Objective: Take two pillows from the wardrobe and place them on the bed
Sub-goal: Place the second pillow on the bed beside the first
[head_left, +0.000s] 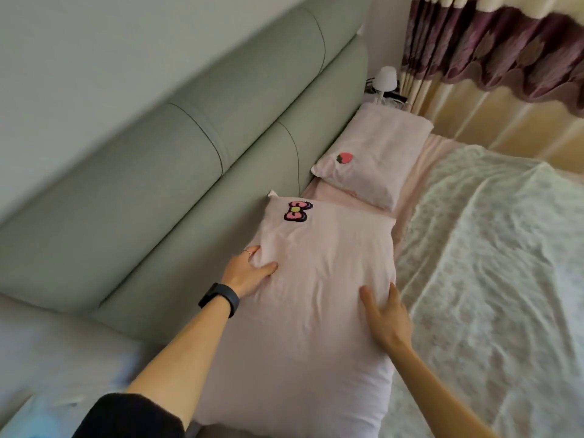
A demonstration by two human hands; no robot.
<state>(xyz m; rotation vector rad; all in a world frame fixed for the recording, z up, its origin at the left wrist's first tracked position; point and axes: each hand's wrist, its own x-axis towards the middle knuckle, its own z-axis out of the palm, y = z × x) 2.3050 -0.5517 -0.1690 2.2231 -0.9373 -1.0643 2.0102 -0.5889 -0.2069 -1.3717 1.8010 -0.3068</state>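
Bow pillow (316, 295) at headboard (189, 184), second of two; left grip (249, 273) pinches its edge, right grip (385, 314) flat on it. Strawberry pillow (373, 159) already placed. Next: let go, smooth.

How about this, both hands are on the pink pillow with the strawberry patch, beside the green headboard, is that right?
Not quite. The head view shows the left hand and right hand on the pink pillow with the bow patch, beside the green headboard. The strawberry patch is on the other pillow, farther along and untouched.
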